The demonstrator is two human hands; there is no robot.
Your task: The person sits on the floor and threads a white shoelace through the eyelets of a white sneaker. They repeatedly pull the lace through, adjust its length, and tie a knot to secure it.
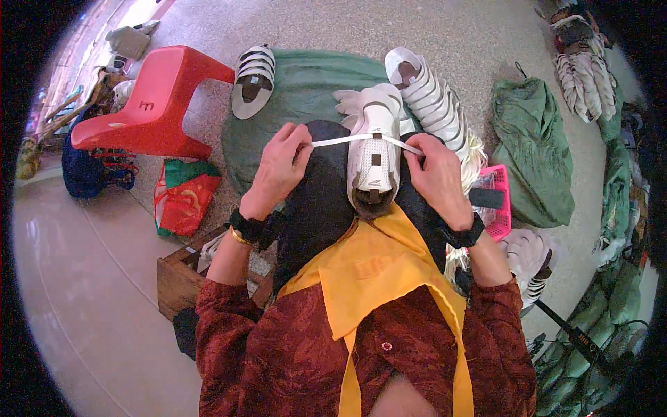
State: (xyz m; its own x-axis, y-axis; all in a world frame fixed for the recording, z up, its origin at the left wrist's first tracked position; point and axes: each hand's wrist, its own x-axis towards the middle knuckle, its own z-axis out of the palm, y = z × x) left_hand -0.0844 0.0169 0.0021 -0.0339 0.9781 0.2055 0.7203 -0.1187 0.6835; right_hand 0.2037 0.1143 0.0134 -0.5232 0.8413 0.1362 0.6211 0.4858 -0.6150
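A white shoe upper [365, 158] with a dark collar lies lengthwise between my knees, collar end toward me. Across it runs a flat white shoelace [331, 141], stretched out to both sides and passing over the upper near its middle. My left hand [280, 165] pinches one end of the lace, to the left of the upper. On the other side my right hand [439, 175] grips the opposite end between thumb and fingers. Other pale uppers [349, 104] show just behind this one. A yellow apron [375, 267] covers my lap below it.
A green cloth [299, 76] lies ahead, with nested white uppers [438, 104] at its right and a smaller stack [254, 82] at its left. A red chair [156, 104] and wooden box [177, 285] stand left. To the right are a pink basket [501, 219] and green sack [531, 153].
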